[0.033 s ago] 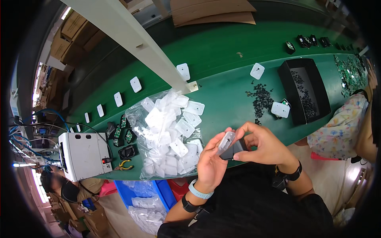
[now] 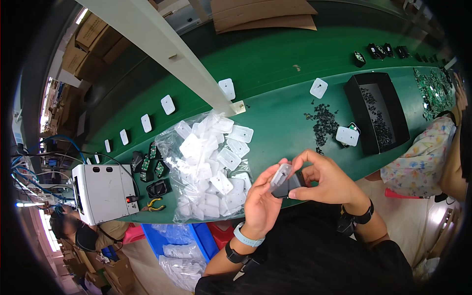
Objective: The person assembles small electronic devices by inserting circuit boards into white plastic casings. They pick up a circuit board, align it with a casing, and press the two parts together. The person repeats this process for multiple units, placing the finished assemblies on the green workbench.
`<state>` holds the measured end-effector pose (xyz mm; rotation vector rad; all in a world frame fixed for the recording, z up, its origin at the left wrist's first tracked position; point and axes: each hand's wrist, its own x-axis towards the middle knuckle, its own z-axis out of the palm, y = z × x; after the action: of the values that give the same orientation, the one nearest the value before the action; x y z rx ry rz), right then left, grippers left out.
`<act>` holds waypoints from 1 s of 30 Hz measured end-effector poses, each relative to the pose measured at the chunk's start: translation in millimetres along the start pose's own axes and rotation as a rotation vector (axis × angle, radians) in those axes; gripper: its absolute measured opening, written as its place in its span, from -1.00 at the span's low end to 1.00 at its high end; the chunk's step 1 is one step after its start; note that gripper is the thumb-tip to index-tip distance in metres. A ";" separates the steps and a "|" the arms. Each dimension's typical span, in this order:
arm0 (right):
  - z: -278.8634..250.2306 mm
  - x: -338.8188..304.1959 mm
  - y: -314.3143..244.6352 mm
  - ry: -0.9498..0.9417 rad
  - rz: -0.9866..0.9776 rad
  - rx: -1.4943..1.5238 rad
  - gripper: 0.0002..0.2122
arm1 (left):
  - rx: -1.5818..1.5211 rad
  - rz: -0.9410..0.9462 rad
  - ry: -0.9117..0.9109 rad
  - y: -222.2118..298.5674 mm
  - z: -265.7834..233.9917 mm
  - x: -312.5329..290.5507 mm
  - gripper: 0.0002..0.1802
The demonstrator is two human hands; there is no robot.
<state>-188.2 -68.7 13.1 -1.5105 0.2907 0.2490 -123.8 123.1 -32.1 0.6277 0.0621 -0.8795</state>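
Head view: hands (image 2: 327, 181) angle inward around a black case (image 2: 289, 188).

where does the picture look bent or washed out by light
In the head view, the green workbench curves fisheye-style and corners go black; there too, glare washes out the piled white plastic covers, and the floor at right carries a bright reflection.

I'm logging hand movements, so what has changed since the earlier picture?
Nothing visibly moved, and nothing was taken hold of or let go. The left grip and right grip still have the white piece and black casing between them; the pile of white covers and black box stayed put.
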 end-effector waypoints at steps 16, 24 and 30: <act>7.3 7.9 -2.5 0.071 -0.102 0.130 -0.44 | 0.196 0.046 -0.059 6.7 -4.6 -7.3 -0.46; 6.2 2.6 -10.3 0.030 -0.039 0.073 -0.41 | 0.231 0.104 -0.147 5.6 -3.9 -8.2 -0.50; 14.3 -0.1 6.2 0.048 -0.320 0.274 -0.38 | 0.732 0.516 -0.229 13.8 7.0 -11.6 -0.64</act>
<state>-189.9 -54.1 7.8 -1.2692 0.1113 -0.0799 -122.5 134.0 -16.2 1.1531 -0.6298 -0.4447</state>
